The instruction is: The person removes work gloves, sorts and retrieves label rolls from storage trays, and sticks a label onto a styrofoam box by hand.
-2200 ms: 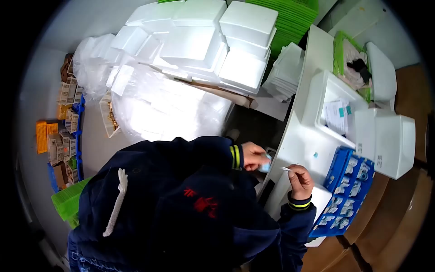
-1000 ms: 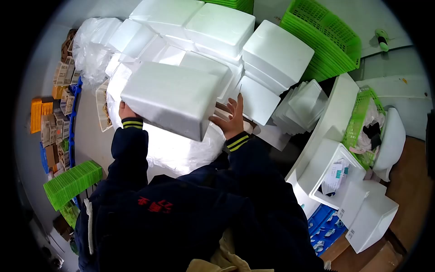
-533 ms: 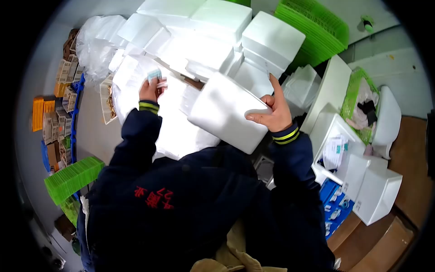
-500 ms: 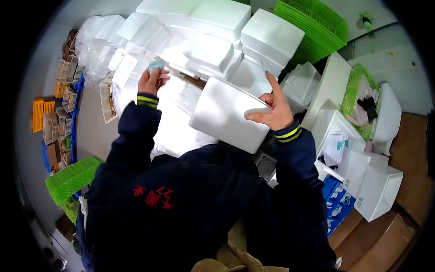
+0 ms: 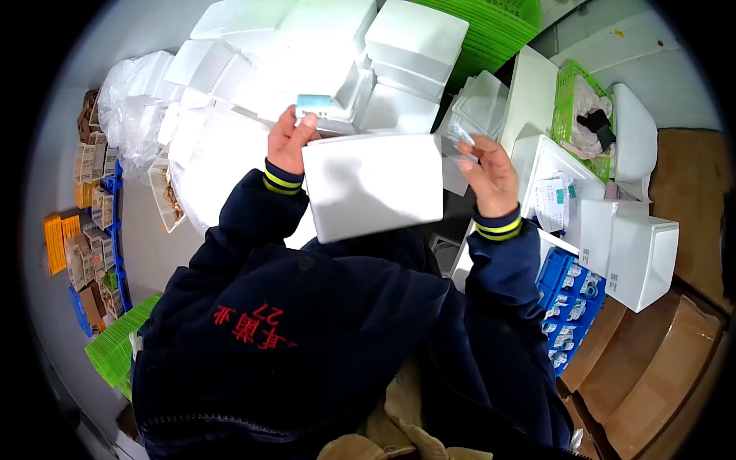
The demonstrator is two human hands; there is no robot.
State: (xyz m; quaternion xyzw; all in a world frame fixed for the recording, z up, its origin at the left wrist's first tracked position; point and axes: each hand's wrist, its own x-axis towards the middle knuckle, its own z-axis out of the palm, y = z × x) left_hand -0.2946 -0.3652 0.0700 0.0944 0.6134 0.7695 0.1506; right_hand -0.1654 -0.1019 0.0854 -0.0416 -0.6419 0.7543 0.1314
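Observation:
A white foam box sits in front of my torso, its smooth broad face toward me. My left hand is at the box's upper left corner, with thumb and fingers closed on a small teal-and-white item whose exact kind I cannot make out. To the right of the box is my right hand, thumb and fingers pinching a thin clear plastic strip. The strip's far end is hard to see.
More white foam boxes stand stacked behind. Green crates are piled at the back right. On the right are a green basket with cloth in it, a blue tray and brown cartons. A clear plastic bag lies left.
My right hand has come off the foam box and moved right. The box has turned to lie nearly level. My left hand, with the teal item, is closer to the box.

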